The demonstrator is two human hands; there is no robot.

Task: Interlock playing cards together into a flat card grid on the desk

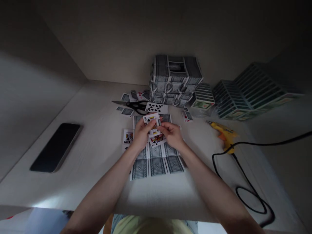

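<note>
My left hand (141, 131) is closed on a king playing card (152, 119), its thumb across the face. From the right, my right hand (171, 131) pinches the edge of the same card. A jack playing card (156, 140) shows just below the king, partly covered; whether it is held or lies on the layer beneath I cannot tell. Under both hands spread rows of face-down cards (157, 165) with patterned backs. Another king card (128, 136) lies face up beside my left wrist, and a ten-like spade card (156, 108) rests just beyond my hands.
Black-handled scissors (137, 105) lie among loose cards at the back. Behind stands a box-like structure built of cards (174, 81). Stacked card packs (246, 94) are at right. A yellow glue gun (225, 133) trails a black cord (251, 188). A phone (57, 148) lies left.
</note>
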